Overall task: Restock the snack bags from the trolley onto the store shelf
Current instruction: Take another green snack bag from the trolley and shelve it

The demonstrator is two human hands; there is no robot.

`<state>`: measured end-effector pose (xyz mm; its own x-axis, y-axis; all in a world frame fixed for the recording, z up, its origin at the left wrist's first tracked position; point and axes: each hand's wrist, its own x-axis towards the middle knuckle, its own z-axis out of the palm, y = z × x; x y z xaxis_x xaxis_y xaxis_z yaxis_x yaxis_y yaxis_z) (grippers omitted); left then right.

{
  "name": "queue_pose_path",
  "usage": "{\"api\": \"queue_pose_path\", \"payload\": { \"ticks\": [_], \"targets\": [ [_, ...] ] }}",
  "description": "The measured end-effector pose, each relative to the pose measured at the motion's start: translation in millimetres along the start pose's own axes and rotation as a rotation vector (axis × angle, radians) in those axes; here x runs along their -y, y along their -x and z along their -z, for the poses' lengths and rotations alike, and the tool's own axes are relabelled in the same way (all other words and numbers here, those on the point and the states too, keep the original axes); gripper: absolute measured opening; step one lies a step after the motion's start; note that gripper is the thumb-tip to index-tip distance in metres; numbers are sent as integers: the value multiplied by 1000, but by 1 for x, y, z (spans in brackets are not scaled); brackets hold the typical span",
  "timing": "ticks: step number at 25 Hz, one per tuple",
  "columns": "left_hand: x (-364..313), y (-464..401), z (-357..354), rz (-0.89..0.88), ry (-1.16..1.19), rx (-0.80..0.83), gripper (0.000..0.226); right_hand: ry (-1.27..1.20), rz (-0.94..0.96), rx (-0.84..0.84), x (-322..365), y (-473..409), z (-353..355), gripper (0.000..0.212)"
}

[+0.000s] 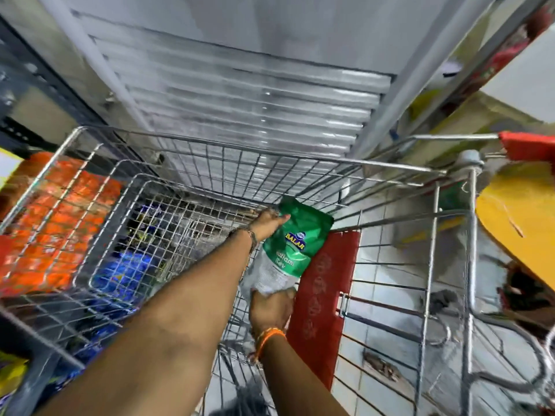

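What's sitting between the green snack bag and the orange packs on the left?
In the head view: the left forearm, the trolley's wire basket and blue packs lie between the green bag and orange packs.

Even, fairly bright overhead light, cool white; glare streaks on the slatted metal panel (255, 94) and the trolley (390, 168) wire. Strong wide-angle bend at the edges; motion blur heavy on the orange packs (51, 223) at left and the right margin; green snack bag (288, 244) print stays readable, shadows soft.
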<state>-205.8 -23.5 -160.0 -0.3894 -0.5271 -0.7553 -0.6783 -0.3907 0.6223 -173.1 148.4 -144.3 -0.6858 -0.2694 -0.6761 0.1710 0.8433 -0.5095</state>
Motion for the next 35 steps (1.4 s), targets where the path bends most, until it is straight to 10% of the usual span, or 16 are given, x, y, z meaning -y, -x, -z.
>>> {"api": "queue_pose_path", "payload": {
  "ticks": [10, 13, 16, 22, 25, 31, 35],
  "targets": [
    [43, -23, 11, -44, 126, 17, 70, 36, -26, -120, -20, -21, -28, 88],
    [51, -7, 25, -30, 283, -2, 43, -34, 95, -54, -24, -14, -15, 63],
    [48, 34, 56, -27, 400, -27, 14, -126, 243, 191, -18, -5, 8, 57],
    [21, 145, 134, -32, 747, -163, 62, -148, 370, 784, 44, 20, 40, 52],
    [9, 196, 163, -57, 906, -139, 38, -117, 449, 1011, 84, 40, 54, 49],
    [4, 279, 190, -260, 1069, -271, 26, -167, 355, 1331, 134, 79, 68, 61],
    [2, 314, 199, -422, 1014, -339, 60, -269, 176, 1446, 144, 94, 68, 71]
  ]
}}
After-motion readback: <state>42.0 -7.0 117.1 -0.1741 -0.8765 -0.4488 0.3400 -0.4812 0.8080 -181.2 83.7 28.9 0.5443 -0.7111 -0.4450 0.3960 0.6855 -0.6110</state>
